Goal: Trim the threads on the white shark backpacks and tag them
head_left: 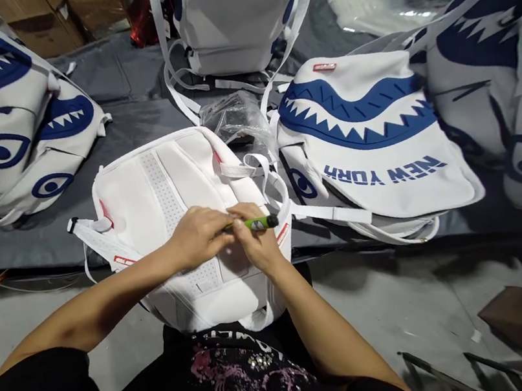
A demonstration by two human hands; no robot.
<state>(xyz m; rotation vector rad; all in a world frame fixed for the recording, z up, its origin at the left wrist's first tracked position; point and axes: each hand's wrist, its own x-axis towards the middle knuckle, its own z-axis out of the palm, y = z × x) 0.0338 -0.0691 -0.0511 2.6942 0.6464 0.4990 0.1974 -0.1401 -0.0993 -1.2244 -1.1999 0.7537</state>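
Note:
A green marker pen (258,223) with a black end lies crosswise in my two hands. My right hand (255,239) is closed round its green barrel, and the black end sticks out to the right. My left hand (202,233) pinches at the pen's other end, where the fingers hide most of it. Both hands are just above a white backpack (134,168), which lies with its back panel and shoulder straps facing up at the table's front edge. A dotted mesh strip runs down the panel, with a small dark mark near its lower end.
To the right lies a white backpack (375,172) with blue shark teeth and "NEW YORK". More such bags (35,131) are piled at left and far right. Another backpack (230,23) stands behind a clear plastic bag (234,114). Cardboard boxes (44,25) stand behind the grey-covered table (131,117).

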